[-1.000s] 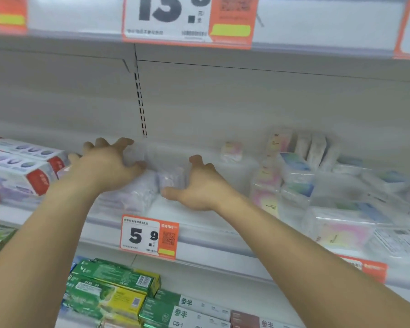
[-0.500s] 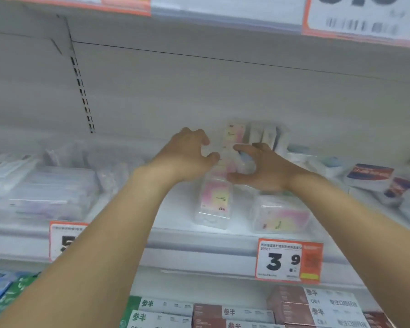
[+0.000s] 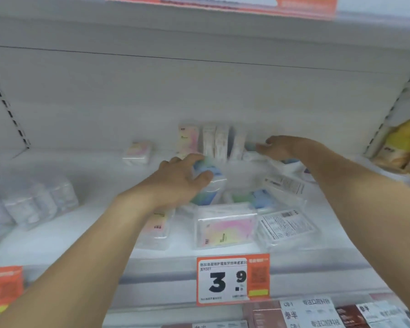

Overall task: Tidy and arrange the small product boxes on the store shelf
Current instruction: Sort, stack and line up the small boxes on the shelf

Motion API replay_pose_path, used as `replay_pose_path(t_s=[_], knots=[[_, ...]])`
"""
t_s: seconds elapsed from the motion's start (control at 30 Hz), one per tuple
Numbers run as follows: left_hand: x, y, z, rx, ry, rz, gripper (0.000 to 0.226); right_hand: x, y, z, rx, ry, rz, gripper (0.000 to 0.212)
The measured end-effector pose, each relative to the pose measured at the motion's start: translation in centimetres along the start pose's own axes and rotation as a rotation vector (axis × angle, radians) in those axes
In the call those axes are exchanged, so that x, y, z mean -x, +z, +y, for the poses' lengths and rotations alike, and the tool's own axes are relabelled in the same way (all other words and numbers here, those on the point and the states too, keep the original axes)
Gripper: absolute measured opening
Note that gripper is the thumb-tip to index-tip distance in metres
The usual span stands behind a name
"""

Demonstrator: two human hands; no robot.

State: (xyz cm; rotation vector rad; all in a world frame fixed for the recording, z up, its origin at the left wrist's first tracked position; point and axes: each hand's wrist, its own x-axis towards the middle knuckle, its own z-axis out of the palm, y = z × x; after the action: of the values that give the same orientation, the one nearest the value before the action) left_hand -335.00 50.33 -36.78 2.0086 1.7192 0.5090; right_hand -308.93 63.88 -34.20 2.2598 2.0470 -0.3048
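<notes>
On the shelf, left hand fingers grip a blue-green clear box.

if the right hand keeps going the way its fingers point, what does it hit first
The right hand points leftward along the back of the shelf, so it would probably first meet the row of upright white boxes standing against the back wall. Depth is blurry, so it might pass just in front of them.

right hand fingertips blurred, upper price tag cut off
</notes>
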Motion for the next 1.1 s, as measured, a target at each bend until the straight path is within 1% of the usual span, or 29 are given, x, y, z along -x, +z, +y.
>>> replay_pose_path(t_s=[0.07,0.1,0.17,0.2,0.23,0.27,0.3,0.37,0.4,0.43,0.47,0.53,0.63,0.67,0.73,0.77,0.8,0.83,0.87,0.9,0.93,0.97,1.0,1.07,1.1], knots=[[-0.2,0.0,0.1,0.010,-0.007,0.007,0.054,-0.6,0.3,-0.5,0.077,-0.043,-0.027,0.059],[-0.3,0.0,0.1,0.011,-0.007,0.008,0.054,-0.4,0.1,-0.9,0.057,-0.066,-0.045,0.053],[-0.3,-0.1,0.2,0.009,-0.009,0.010,0.054,0.3,-0.8,-1.3,-0.063,-0.089,-0.096,0.040],[-0.4,-0.1,0.2,0.001,-0.012,0.011,0.054,1.0,-1.5,-1.3,-0.118,-0.088,-0.126,0.037],[-0.5,-0.1,0.1,-0.014,-0.018,0.018,0.056,1.4,-2.0,-1.0,-0.151,-0.093,-0.138,0.039],[-0.6,-0.1,0.0,-0.036,-0.031,0.031,0.058,1.9,-2.4,-0.7,-0.154,-0.096,-0.141,0.045],[-0.8,0.0,0.0,-0.061,-0.051,0.049,0.060,2.4,-2.5,-0.3,-0.141,-0.083,-0.157,0.058],[-1.1,0.2,0.0,-0.094,-0.095,0.082,0.063,3.6,-2.2,-0.1,-0.117,-0.001,-0.247,0.086],[-1.2,0.2,0.1,-0.096,-0.108,0.088,0.064,3.8,-1.8,-0.1,-0.149,0.031,-0.292,0.097],[-1.3,0.3,0.1,-0.093,-0.114,0.087,0.064,4.0,-1.2,-0.3,-0.215,0.048,-0.319,0.103],[-1.3,0.3,0.2,-0.088,-0.114,0.085,0.064,4.1,-0.8,-0.7,-0.280,0.054,-0.315,0.105],[-1.6,0.1,0.0,-0.080,-0.118,0.088,0.064,4.2,0.0,-1.4,-0.341,0.027,-0.272,0.100],[-2.0,-0.3,-0.3,-0.043,-0.137,0.113,0.065,4.9,0.3,-1.8,-0.425,-0.095,-0.246,0.093],[-2.0,-0.4,-0.3,-0.023,-0.140,0.125,0.065,5.1,0.2,-1.7,-0.525,-0.131,-0.242,0.087],[-2.0,-0.5,-0.3,0.009,-0.144,0.133,0.065,5.8,0.1,-1.3,-0.813,-0.191,-0.294,0.076],[-2.0,-0.7,-0.4,0.016,-0.146,0.127,0.066,6.5,0.1,-1.2,-0.893,-0.230,-0.317,0.070],[-2.0,-0.8,-0.4,0.013,-0.152,0.112,0.067,7.3,-0.1,-0.9,-0.870,-0.269,-0.306,0.063],[-1.9,-0.9,-0.5,0.004,-0.163,0.085,0.069,8.3,-0.3,-0.5,-0.754,-0.310,-0.268,0.058],[-1.8,-1.1,-0.6,-0.013,-0.179,0.049,0.072,9.3,-0.6,0.0,-0.581,-0.335,-0.210,0.059],[-1.7,-1.3,-0.6,-0.037,-0.199,0.009,0.074,10.4,-0.8,0.7,-0.411,-0.329,-0.155,0.065],[-1.5,-1.4,-0.5,-0.073,-0.221,-0.026,0.076,11.4,-1.0,1.3,-0.275,-0.299,-0.136,0.075],[-1.3,-1.5,-0.3,-0.114,-0.242,-0.055,0.077,12.4,-1.0,1.8,-0.192,-0.261,-0.162,0.086],[-1.0,-1.6,0.0,-0.152,-0.259,-0.074,0.079,13.3,-0.9,2.2,-0.165,-0.234,-0.233,0.097],[-0.6,-1.6,0.6,-0.211,-0.275,-0.096,0.080,14.6,0.0,2.0,-0.240,-0.211,-0.388,0.110],[-0.5,-1.5,0.8,-0.229,-0.282,-0.101,0.080,15.1,0.6,1.4,-0.288,-0.215,-0.410,0.112]])
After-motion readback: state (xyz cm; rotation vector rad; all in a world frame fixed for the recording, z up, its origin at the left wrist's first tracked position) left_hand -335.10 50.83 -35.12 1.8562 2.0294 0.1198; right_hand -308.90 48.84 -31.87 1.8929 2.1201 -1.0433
